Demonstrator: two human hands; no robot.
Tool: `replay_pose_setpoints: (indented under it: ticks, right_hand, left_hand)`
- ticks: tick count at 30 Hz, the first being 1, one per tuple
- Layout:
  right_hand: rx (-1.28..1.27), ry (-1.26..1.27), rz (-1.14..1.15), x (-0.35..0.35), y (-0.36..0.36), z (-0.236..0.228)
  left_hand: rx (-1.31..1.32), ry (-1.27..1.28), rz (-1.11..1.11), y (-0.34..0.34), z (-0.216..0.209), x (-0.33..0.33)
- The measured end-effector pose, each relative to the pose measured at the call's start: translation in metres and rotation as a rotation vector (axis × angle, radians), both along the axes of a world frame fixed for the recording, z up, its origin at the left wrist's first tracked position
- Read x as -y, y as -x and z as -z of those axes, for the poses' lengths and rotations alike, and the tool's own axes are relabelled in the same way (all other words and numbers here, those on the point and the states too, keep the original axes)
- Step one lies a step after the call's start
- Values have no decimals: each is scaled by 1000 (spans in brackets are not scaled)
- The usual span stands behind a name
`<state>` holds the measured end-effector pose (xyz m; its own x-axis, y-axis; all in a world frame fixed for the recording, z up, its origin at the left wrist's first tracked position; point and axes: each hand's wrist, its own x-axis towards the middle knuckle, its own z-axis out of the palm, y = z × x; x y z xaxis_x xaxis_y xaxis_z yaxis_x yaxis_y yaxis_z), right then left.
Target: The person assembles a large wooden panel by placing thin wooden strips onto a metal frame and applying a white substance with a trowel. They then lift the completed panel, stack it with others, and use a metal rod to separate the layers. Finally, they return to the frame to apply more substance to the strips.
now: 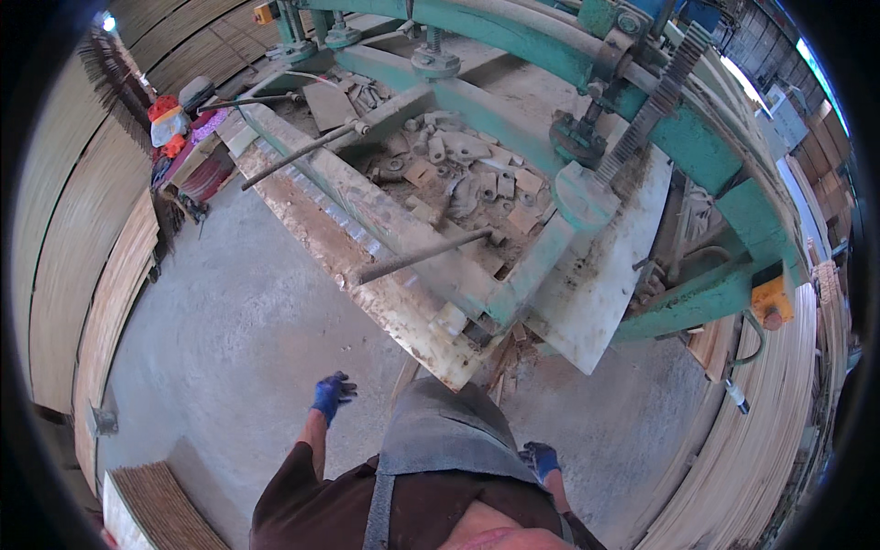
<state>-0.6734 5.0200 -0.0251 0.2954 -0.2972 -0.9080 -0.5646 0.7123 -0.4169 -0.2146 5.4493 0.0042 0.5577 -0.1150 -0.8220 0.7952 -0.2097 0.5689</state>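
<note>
Left hand [332, 396] open, empty, can't tell right hand [541, 457]; green machine frame [500, 123] presumably corrals loose blocks [422, 173].

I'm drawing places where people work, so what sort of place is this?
Probably a woodworking factory or workshop: there's a big green machine, plus tall stacks of what look like wooden sheets on the left and long boards on the right.

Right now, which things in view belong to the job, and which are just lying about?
Probably the job:
left hand and right hand, blue-gloved, nothing visibly held
green machine in front
grey apron, worn

Apparently lying about:
dusty scraps in the green machine
orange-red bundle, back left
</note>
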Motion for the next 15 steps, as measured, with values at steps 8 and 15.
replay_pose_setpoints:
  ticks: [8,15]
  right_hand:
    - [-68,-78,-108,-7,-72,12]
    - [12,-211,32,-57,-73,83]
  left_hand:
    - [807,156,-397,-163,-227,-80]
    - [1403,-47,238,-313,-467,20]
